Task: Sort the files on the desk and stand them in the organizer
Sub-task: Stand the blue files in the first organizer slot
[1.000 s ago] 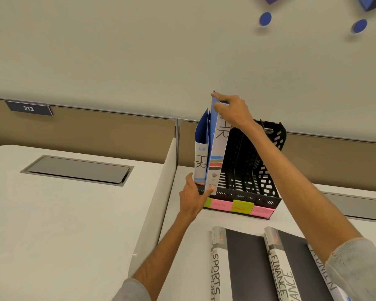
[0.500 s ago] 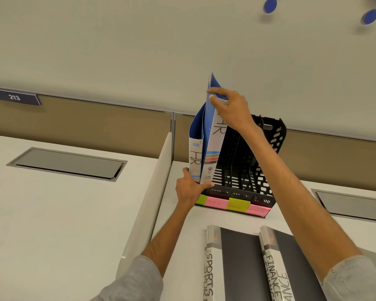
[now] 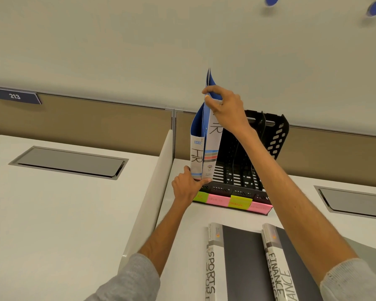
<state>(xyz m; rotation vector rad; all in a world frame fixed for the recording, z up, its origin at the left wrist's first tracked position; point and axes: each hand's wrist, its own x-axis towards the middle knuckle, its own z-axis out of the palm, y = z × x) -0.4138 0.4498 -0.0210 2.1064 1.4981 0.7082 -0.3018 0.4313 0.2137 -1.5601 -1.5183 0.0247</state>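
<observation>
My right hand (image 3: 225, 109) is up top, fingers pinched on the upper edge of the blue HR file (image 3: 213, 148). It stands upright in the leftmost slot of the black organizer (image 3: 258, 161), w/ a second HR file (image 3: 197, 157) touching it on the left. My left hand (image 3: 187, 187) is at the organizer's front-left corner, fingers closed on the files' bottom edges. SPORTS file (image 3: 237, 263) & FINANCE file (image 3: 291, 268) lie flat on the table (image 3: 182, 246), in front of the organizer.
</observation>
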